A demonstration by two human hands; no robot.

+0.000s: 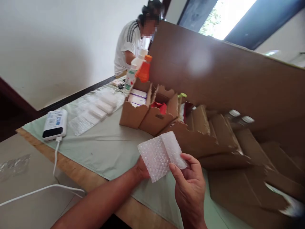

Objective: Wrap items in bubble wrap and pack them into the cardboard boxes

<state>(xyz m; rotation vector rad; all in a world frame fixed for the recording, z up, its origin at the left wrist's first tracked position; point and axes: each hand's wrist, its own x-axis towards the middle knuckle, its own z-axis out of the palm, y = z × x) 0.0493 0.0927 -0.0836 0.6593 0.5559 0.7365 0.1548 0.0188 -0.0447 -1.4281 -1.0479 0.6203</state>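
Note:
A piece of clear bubble wrap (156, 156) is held above the front of the table, its right end folded over into a thicker strip. My right hand (190, 183) is closed on that folded end, the thumb on the near face and the fingers at the far edge. From behind and below, my left hand (142, 167) holds the flat left part; the wrap hides most of its fingers. Whether anything lies inside the fold, I cannot tell. Further back on the table, several more bubble wrap pieces (95, 109) lie in an overlapping row.
Cardboard bins (159, 121) line the right side, before a tall cardboard panel (214, 63). A white power bank (55, 124) with a cable sits near the left table edge. Bottles, one orange-capped (144, 70), stand behind the bins. Another person (130, 44) sits at the far end.

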